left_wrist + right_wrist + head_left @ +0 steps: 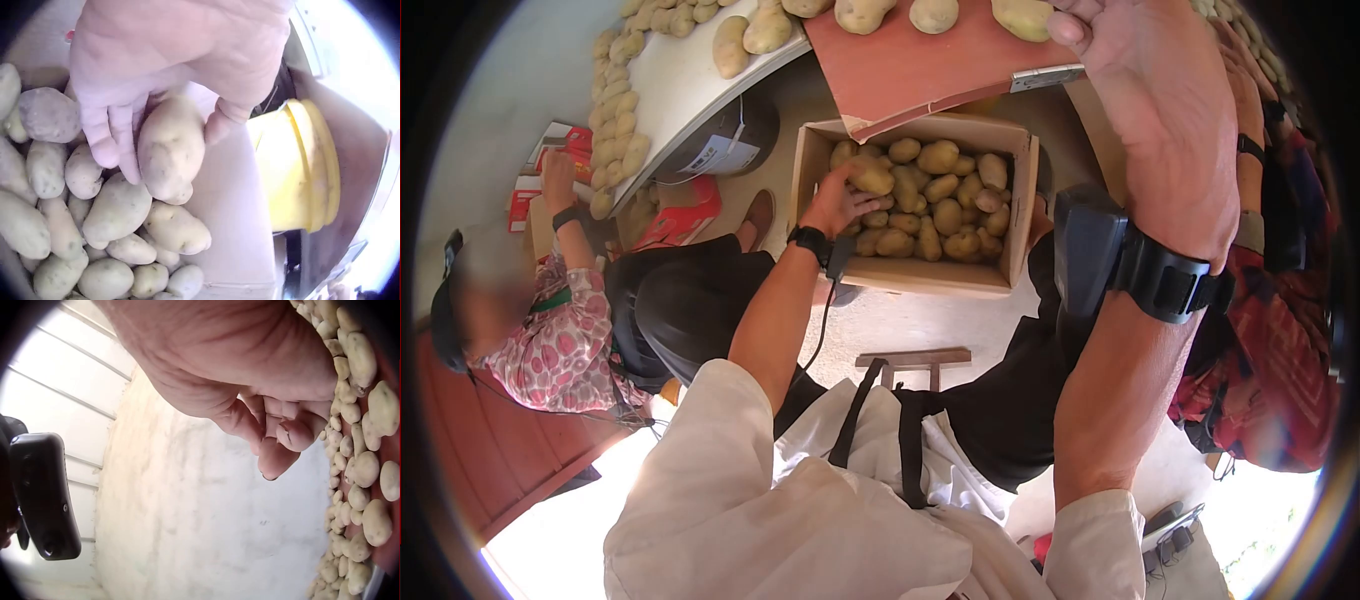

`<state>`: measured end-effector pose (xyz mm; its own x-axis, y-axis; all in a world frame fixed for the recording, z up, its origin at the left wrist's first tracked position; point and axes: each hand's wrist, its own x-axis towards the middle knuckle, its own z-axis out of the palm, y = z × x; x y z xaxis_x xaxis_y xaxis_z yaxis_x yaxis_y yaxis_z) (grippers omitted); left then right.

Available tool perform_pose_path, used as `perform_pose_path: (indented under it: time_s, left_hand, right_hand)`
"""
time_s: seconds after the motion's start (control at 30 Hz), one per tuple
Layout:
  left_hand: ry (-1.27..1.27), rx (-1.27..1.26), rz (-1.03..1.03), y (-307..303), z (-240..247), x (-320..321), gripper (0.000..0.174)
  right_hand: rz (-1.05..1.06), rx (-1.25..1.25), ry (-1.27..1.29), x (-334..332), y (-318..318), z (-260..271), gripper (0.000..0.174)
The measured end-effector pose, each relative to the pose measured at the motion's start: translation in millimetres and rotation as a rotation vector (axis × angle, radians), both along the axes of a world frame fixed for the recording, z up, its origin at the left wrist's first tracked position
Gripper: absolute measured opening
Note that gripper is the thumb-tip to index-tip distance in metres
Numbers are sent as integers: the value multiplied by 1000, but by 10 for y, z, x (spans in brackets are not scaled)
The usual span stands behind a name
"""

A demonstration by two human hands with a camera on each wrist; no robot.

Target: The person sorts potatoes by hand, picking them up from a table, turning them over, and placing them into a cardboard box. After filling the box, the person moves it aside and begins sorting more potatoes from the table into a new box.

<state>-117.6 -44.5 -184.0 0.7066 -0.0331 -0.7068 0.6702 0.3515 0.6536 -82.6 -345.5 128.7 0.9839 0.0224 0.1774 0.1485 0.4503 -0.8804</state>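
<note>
Gripping one potato (172,150) between thumb and bent fingers, the left hand (835,203) is at the left side of the cardboard box (920,277); many loose potatoes (947,216) lie inside this box, just beside the held one. The right hand (250,369) is raised over the red tabletop (920,65); its fingers are loosely bent, and no potato shows between them; one potato (1022,16) on the tabletop is near its fingertips.

A corner of the red tabletop reaches over the far wall of the box, so it partly covers this side; a metal plate (1047,78) is fixed at the tabletop edge. To the left, the white tabletop (690,75) bears many more potatoes; below it stands a dark bucket (730,140) with a pale label, and a red carton (685,215) is near it on the floor. A yellow bucket (290,169) is outside the box, as the left wrist view shows. One person in a patterned sleeve (550,350) sits at the left; another, in red clothing (1270,350), is close behind the right arm.
</note>
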Motion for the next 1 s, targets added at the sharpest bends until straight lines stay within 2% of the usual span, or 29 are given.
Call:
perform_pose_path:
  time_s: [0.07, 0.13, 0.17, 0.23, 0.3, 0.5, 0.67, 0.8, 0.87, 1.0]
  left_hand:
    - [-68, -197, 26, 0, 91, -102, 53]
    - [-119, -268, 62, -8, 224, -193, 53]
    - [-147, -343, 89, -31, 292, -245, 54]
    - [-207, -323, 107, -86, 494, -320, 51]
    - [-259, -195, 93, -78, 613, -374, 47]
    - [-381, -92, 157, 54, 1058, -484, 37]
    - [-551, 137, 133, -13, 1469, -520, 40]
    - [-569, 191, 49, -102, 1743, -438, 42]
    - [-540, 347, -57, -135, 1823, -349, 45]
    - [-534, 506, -52, -294, 1921, -139, 52]
  right_hand:
    - [57, 29, -67, 4, 11, 35, 25]
    - [34, 6, 60, 2, 44, 108, 23]
    - [39, 11, 33, 53, 36, 66, 23]
    - [33, -118, 65, 210, 16, -81, 32]
    - [30, -79, 52, 167, 29, -57, 31]
    - [57, -39, 55, 69, -30, -23, 31]
    - [-15, -8, 81, 26, -100, -26, 28]
    - [-21, -2, 96, 36, -171, -56, 28]
    - [-16, 14, 91, 51, -194, -79, 28]
    - [-26, 42, 100, 32, -222, -57, 27]
